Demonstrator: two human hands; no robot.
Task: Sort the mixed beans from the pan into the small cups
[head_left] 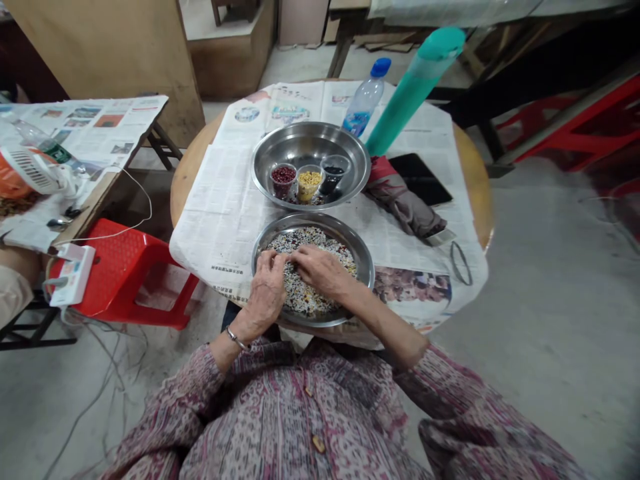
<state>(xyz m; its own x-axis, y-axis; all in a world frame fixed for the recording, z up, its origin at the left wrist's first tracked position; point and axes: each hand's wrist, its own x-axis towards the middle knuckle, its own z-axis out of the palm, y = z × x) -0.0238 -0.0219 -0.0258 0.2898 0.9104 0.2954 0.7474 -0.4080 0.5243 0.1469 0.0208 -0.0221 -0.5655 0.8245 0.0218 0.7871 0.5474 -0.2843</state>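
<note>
A round steel dish (367,257) in front of me holds a mix of pale grains (307,300) with scattered yellow, dark and red pieces. Over its left side my left hand (267,287) has its fingers bent and drawn together. My right hand (320,268) reaches in from the right, its curled fingertips close to the left ones among the grains. What either hand pinches is hidden. Behind stands a deeper steel basin (273,150) with three clear cups: dark red beans (283,175), yellow beans (309,179) and black beans (333,172).
Newspaper (215,213) covers the round table. Beyond the basin are a water bottle (365,100), a green cylinder (413,93), a black phone (421,179) and a folded umbrella (405,200). A red stool (120,273) with a power strip (73,273) stands left.
</note>
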